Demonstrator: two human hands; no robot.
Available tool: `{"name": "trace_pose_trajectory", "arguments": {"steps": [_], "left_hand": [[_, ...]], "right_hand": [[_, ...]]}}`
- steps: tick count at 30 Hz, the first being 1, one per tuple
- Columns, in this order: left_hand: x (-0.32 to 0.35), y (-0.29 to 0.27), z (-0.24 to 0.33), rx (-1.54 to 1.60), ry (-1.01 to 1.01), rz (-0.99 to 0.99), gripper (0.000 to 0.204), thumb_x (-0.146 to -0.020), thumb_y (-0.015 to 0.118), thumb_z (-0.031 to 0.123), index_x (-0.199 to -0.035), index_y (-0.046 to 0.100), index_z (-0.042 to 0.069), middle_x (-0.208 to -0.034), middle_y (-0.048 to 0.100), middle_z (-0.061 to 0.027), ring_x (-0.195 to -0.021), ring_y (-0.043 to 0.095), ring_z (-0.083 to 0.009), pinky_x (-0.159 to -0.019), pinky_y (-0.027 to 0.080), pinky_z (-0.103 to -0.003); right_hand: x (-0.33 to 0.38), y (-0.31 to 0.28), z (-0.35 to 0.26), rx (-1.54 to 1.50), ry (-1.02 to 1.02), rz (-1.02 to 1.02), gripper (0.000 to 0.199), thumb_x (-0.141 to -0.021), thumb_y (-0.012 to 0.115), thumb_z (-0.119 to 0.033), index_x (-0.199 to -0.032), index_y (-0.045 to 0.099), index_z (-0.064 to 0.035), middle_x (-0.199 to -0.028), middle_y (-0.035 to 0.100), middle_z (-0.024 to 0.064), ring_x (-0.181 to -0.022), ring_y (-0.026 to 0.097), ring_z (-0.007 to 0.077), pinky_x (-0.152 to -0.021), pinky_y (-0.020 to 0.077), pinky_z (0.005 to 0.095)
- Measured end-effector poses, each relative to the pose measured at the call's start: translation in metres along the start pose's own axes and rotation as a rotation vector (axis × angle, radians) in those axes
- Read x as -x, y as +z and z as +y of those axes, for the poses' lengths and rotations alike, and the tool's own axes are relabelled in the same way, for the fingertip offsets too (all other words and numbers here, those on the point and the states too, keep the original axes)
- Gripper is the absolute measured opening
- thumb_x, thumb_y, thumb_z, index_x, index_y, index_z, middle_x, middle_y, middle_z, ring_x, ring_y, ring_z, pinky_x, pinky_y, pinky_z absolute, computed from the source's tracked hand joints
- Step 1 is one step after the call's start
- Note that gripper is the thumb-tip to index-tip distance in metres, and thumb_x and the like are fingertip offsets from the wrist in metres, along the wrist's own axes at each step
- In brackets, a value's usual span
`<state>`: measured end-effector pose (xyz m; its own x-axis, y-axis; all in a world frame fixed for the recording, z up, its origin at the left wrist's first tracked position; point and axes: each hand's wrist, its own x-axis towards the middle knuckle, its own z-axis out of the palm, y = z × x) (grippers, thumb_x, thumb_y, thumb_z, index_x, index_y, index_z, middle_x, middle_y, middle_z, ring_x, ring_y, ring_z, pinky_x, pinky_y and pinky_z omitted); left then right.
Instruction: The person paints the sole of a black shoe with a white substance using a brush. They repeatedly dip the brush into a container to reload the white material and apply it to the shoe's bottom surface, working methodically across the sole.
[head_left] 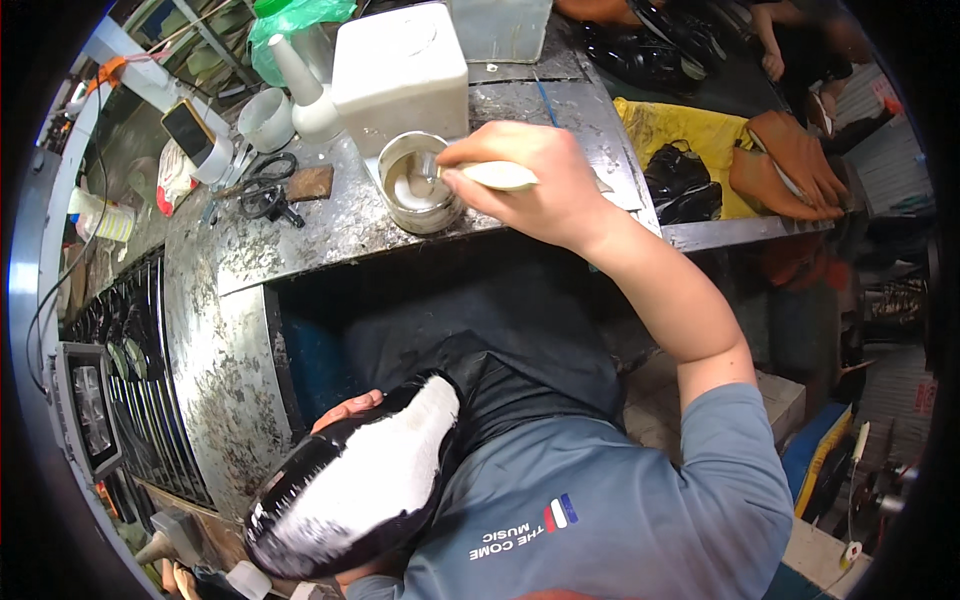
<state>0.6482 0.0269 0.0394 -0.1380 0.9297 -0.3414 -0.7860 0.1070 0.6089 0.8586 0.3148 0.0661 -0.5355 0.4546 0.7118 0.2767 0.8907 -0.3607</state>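
Note:
My right hand [545, 180] grips a brush by its cream handle [503, 177], over the worktable. The brush's lower end is inside a round, crusted jar [425, 217] with pale, whitish stuff in it. My left hand [347, 408] holds a glossy black shoe upper [290, 485] low at my left side, near my lap. The shoe's underside faces up, mostly coated white [375, 470], with dark streaks toward the heel end. Only a few left fingers show past the shoe's edge; the rest of that hand is hidden beneath it.
On the stained metal worktable [300, 240] stand a white square container [400, 80], a nozzle bottle [315, 105], a white cup [266, 120], black scissors [268, 190] and a phone [190, 132]. Right, a yellow-lined tray [660, 118] holds black shoes. Another person's hand [773, 65] shows far right.

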Motion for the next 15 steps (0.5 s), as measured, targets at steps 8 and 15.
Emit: {"name": "trace_pose_trajectory", "arguments": {"steps": [8,15], "left_hand": [[0.017,0.003,0.016,-1.529,1.125,-0.039,0.049,-0.092,0.074,0.014,-0.132,0.047,0.004,-0.12,0.066,-0.021,-0.109,0.069,-0.0424,-0.094,0.06,-0.052],[0.035,0.023,0.059,-2.011,1.214,-0.387,0.043,-0.099,0.059,0.016,-0.138,0.043,0.017,-0.134,0.057,-0.0127,-0.116,0.065,-0.0415,-0.096,0.058,-0.057]], "right_hand": [[0.012,0.007,-0.001,-0.175,0.093,-0.046,0.018,-0.086,0.079,-0.019,-0.101,0.077,-0.0083,-0.093,0.075,0.0101,-0.083,0.074,0.0269,-0.073,0.0582,0.0344],[0.024,-0.015,-0.047,-0.708,0.131,-0.18,0.022,-0.084,0.082,-0.011,-0.104,0.077,-0.0032,-0.097,0.077,0.0109,-0.087,0.074,0.0212,-0.078,0.0565,0.0308]]}}
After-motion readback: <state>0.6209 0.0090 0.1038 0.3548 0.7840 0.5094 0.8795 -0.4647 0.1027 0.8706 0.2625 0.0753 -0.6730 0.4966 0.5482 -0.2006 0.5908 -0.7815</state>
